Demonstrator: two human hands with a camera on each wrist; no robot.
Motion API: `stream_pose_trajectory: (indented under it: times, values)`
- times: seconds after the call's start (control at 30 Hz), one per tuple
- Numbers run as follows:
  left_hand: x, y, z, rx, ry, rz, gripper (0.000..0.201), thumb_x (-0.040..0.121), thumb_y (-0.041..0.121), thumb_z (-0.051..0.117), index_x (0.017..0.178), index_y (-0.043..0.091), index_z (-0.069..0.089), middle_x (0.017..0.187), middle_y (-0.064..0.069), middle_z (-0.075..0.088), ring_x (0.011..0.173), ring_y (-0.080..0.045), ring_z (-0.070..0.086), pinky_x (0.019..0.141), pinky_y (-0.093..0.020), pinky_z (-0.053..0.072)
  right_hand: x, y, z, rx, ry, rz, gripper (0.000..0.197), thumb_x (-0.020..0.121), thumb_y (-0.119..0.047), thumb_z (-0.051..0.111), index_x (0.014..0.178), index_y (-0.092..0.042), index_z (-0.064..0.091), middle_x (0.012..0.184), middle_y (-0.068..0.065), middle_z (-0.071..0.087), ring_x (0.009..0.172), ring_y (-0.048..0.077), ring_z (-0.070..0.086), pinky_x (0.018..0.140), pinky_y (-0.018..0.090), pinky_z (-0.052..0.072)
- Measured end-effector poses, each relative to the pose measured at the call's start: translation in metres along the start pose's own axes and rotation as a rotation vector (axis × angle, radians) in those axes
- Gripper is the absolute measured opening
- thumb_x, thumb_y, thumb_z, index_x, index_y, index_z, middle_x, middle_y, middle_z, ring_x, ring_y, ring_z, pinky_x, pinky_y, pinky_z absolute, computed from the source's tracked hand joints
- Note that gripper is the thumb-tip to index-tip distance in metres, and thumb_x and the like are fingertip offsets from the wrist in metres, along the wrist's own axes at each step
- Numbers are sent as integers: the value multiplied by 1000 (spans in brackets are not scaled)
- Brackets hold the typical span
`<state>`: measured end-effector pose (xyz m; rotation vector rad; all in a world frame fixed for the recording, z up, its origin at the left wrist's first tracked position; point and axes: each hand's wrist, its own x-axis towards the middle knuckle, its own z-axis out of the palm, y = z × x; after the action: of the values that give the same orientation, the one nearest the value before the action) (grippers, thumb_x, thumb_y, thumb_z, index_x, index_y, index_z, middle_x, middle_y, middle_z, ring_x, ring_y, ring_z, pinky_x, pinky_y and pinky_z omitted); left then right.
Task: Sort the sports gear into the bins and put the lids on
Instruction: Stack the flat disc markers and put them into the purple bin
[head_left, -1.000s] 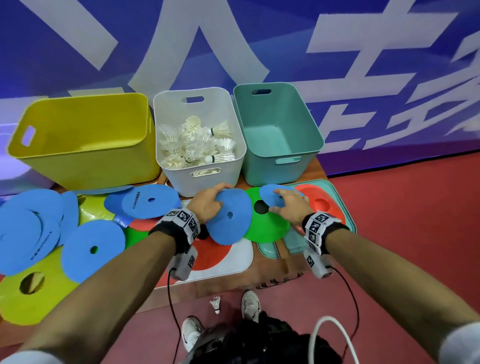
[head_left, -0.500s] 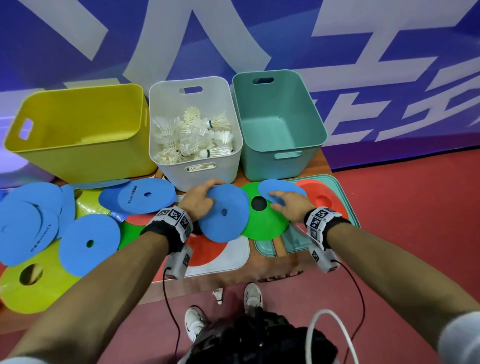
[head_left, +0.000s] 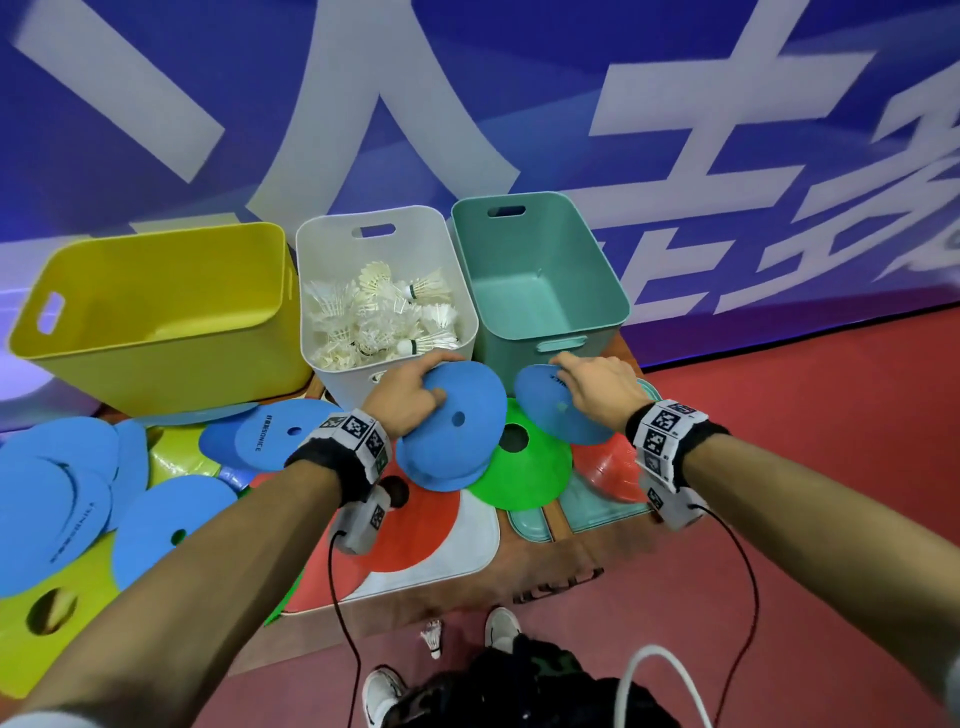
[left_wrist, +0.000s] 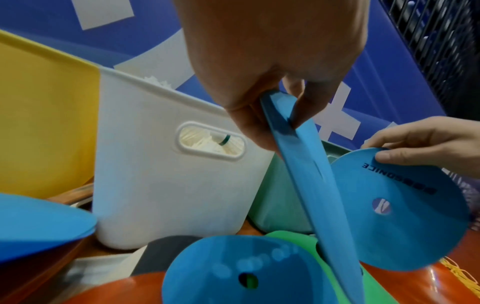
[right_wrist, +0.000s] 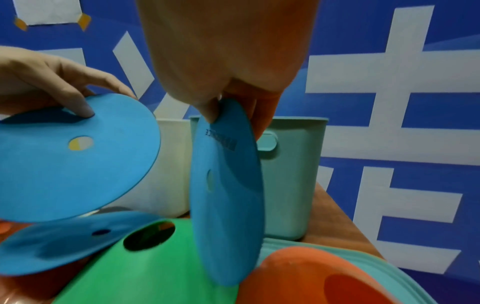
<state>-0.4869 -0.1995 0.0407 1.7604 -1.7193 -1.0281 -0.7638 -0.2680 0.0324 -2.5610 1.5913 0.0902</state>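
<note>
Three bins stand at the back of the table: a yellow bin (head_left: 156, 317), a white bin (head_left: 332, 364) full of shuttlecocks (head_left: 384, 306), and a teal bin (head_left: 540, 270). My left hand (head_left: 415, 397) pinches the rim of a blue disc (head_left: 457, 415), lifted and tilted in front of the white bin. Another blue disc (left_wrist: 233, 273) lies just below it. My right hand (head_left: 592, 387) pinches a second blue disc (head_left: 550, 410) by its rim in front of the teal bin, above a green cone (head_left: 524, 473) and a red cone (head_left: 608, 467).
More blue discs (head_left: 57, 493) and a yellow cone (head_left: 31, 639) are piled at the left. A teal lid (head_left: 597, 512) and a white lid (head_left: 467, 540) lie under the cones. One shuttlecock (head_left: 432, 636) lies on the red floor by my shoes.
Both hands have closed on their blue discs and raised them off the cones, a little nearer the bins. The left disc now tilts up.
</note>
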Motion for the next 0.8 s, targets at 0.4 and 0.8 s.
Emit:
stream_pose_trajectory:
  times: [0.4,0.8]
  values:
    - [16,34,-34,-52,142,166,59,64,12,43,111,45,60,118,8,65,105,-21,59,89,-37,51,24,9,-86,466,210,15,22,102,-26,45,117,-17,59,107,9,68,97,30,61,82,37,45]
    - [64,73,-55,-61,285,165,58,64,13,43,112,42,61,109,10,68,98,-20,61,87,-39,52,103,23,-124,627,226,96,15,100,-25,41,109,-26,53,106,4,63,97,29,58,88,45,48]
